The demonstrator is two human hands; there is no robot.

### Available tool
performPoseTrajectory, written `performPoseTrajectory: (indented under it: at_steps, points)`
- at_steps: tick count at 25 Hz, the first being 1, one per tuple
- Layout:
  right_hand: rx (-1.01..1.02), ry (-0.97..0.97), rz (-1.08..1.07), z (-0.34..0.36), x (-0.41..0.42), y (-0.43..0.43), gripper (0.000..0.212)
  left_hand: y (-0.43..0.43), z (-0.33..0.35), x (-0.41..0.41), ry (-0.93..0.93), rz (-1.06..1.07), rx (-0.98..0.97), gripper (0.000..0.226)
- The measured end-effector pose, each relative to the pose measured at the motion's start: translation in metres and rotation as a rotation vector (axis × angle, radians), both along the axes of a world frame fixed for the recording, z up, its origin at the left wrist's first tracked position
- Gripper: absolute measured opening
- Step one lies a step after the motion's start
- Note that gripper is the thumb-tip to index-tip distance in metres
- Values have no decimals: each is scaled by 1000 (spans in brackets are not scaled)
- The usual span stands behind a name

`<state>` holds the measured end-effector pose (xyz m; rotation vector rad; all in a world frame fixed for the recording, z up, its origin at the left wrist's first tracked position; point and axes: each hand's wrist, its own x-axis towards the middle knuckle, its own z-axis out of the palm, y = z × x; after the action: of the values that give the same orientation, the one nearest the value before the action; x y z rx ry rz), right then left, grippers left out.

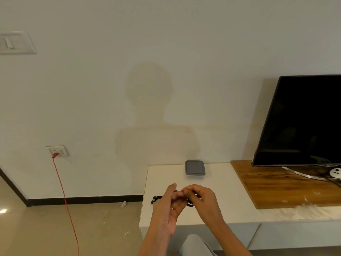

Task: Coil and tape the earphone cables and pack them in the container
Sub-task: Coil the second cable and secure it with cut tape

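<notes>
Both hands meet over the white cabinet top (217,207). My left hand (168,204) and my right hand (201,199) pinch a black earphone cable (190,203) between them, with a coiled loop showing under the fingers. Two black earbuds (154,199) hang out to the left of my left hand, just above the surface. A grey square container (195,167) with its lid on sits at the back of the cabinet, near the wall, beyond my hands. I see no tape.
A black TV (302,122) stands on a wooden board (267,185) at the right. A red cord (62,189) runs from a wall socket (58,150) down to the floor at the left. My knee (195,244) shows below the cabinet edge.
</notes>
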<state>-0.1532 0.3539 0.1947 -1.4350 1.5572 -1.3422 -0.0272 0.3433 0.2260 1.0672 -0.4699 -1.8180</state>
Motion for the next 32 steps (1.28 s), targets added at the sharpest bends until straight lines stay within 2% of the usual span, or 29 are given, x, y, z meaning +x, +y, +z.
performPoseTrajectory:
  at_steps: [4, 8, 13, 16, 21, 24, 28, 32]
  points:
    - [38, 29, 45, -5, 0, 0, 17, -1, 1, 5, 60, 40, 37, 44]
    - [28, 42, -5, -6, -2, 0, 12, 0, 4, 10, 93, -26, 81, 54]
    - [38, 149, 62, -5, -6, 0, 21, -2, 1, 8, -33, -85, 88, 44]
    - [32, 197, 30, -5, -7, -1, 29, -2, -1, 6, -74, -82, 84, 39]
    - [38, 18, -15, -6, -2, -1, 21, -6, -10, 3, -125, -30, 76, 28]
    - [43, -45, -11, -6, 7, 1, 17, -8, -19, -1, -145, 25, 100, 37]
    - [102, -318, -99, -3, 14, 1, 22, -13, -28, -6, -169, 83, 72, 43]
    - [165, -285, -177, 4, 21, -2, 26, -8, -28, -9, -202, 141, -2, 35]
